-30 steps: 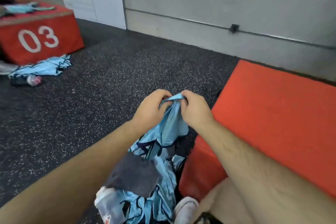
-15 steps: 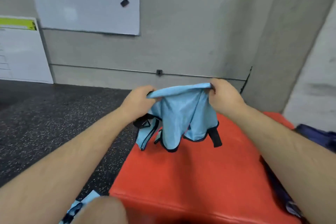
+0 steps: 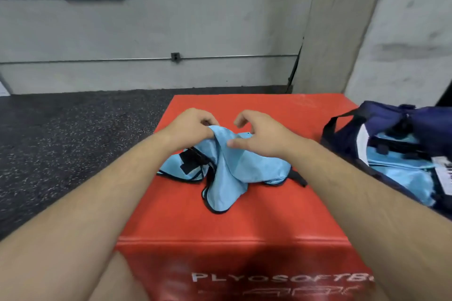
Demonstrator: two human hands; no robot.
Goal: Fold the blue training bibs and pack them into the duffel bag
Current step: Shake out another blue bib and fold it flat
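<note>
The blue bib [image 3: 227, 173] is seen crumpled on the top of the red plyo box [image 3: 244, 222], spread roughly left to right, with black-trimmed edges splayed out toward the near side. A peak of cloth is held up at the far edge of the heap: it is gripped by the left hand [image 3: 189, 127], fingers curled round the bunched fabric. The right hand [image 3: 259, 133] is placed just beside it. Its thumb is laid on the cloth, while its fingers are arched clear above, so no pinch is closed there.

The bib's far edge is found directly under both hands, between them, and a matching corner is probably wanted by the right hand before anything can be flattened. The fold is judged not yet begun. The duffel bag [image 3: 381, 115] is parked on the right, nearer the right hand, unzipped, with packed bibs [image 3: 401, 168] showing inside.
</note>
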